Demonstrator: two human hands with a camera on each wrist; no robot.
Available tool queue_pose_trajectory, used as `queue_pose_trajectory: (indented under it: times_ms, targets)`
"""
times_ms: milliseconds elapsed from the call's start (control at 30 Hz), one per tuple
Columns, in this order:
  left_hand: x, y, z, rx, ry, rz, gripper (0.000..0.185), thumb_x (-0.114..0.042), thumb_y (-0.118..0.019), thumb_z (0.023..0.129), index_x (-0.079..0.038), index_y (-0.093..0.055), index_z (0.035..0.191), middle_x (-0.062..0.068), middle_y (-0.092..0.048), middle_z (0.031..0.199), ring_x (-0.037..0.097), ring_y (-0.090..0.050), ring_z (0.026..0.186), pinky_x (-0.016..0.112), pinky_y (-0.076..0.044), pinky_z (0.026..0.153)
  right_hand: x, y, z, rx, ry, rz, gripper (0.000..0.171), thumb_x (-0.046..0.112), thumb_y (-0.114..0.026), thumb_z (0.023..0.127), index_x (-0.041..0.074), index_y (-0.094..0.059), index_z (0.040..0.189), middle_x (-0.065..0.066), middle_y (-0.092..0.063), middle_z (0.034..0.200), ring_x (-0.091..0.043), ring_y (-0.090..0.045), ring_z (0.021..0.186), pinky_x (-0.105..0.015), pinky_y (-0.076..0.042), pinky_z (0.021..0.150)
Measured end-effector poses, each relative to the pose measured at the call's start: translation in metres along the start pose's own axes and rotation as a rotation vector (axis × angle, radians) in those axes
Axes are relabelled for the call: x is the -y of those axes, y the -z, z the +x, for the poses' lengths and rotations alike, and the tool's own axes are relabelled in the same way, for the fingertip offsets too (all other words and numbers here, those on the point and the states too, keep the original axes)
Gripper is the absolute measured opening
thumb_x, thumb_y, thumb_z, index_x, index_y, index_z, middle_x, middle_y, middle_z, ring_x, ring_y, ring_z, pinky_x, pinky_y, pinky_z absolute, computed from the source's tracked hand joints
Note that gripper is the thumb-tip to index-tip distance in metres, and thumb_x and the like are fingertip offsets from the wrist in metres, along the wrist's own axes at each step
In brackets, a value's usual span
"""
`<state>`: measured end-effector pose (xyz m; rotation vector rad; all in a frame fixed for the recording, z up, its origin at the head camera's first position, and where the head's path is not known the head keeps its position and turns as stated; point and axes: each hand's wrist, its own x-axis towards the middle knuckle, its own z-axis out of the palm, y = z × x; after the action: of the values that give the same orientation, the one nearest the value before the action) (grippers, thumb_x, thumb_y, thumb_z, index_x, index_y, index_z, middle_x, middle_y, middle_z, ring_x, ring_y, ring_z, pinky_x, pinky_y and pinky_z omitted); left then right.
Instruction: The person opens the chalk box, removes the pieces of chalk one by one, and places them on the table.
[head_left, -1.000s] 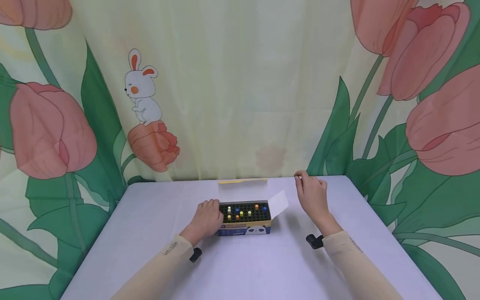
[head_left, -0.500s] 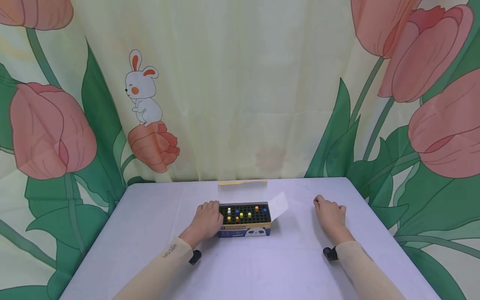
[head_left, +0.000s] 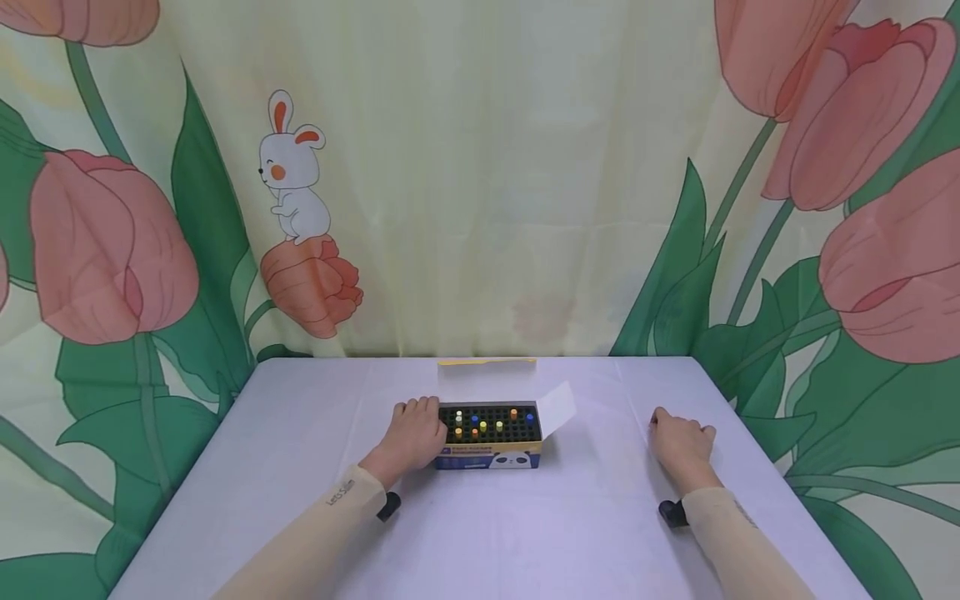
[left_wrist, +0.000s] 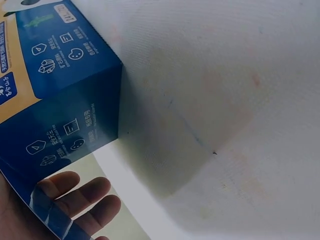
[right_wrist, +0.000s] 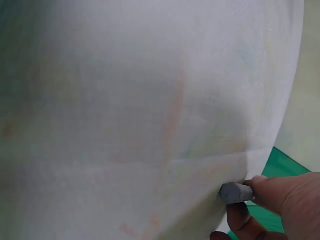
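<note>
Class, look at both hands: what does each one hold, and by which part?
The left hand grips the open box by its left end. The right hand pinches a small grey stick near one end; the other end pokes out.

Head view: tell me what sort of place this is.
Probably a staged tabletop set rather than a lived-in room. A printed backdrop of tulips and a cartoon rabbit closes in a small white-covered table, where one open box of coloured pieces sits by the left hand.
</note>
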<state>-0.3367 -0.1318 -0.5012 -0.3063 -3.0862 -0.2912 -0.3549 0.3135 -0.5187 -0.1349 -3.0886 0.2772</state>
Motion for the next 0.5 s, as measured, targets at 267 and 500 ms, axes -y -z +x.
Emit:
queue_pose_trajectory:
  times_ms: [267, 500]
  targets:
    - [0.0004, -0.0003, -0.0005, 0.012, 0.005, -0.009, 0.049, -0.025, -0.036, 0.103, 0.005, -0.050, 0.138, 0.018, -0.061, 0.125, 0.035, -0.056, 0.116, 0.059, -0.035, 0.111, -0.0057, -0.0012, 0.0005, -0.018, 0.009, 0.016, 0.018, 0.012, -0.061, 0.100, -0.001, -0.064, 0.112, -0.028, -0.069, 0.102, -0.052, -0.061, 0.098, -0.075, -0.031, 0.099]
    - [0.0003, 0.0007, 0.0025, 0.005, -0.003, -0.001, 0.047, -0.025, -0.035, 0.103, 0.005, -0.051, 0.135, 0.017, -0.060, 0.119, 0.034, -0.056, 0.112, 0.058, -0.036, 0.109, -0.0047, 0.0045, -0.0008, -0.003, 0.003, 0.037, 0.022, 0.012, -0.058, 0.101, -0.003, -0.063, 0.115, -0.028, -0.066, 0.104, -0.053, -0.060, 0.100, -0.076, -0.029, 0.100]
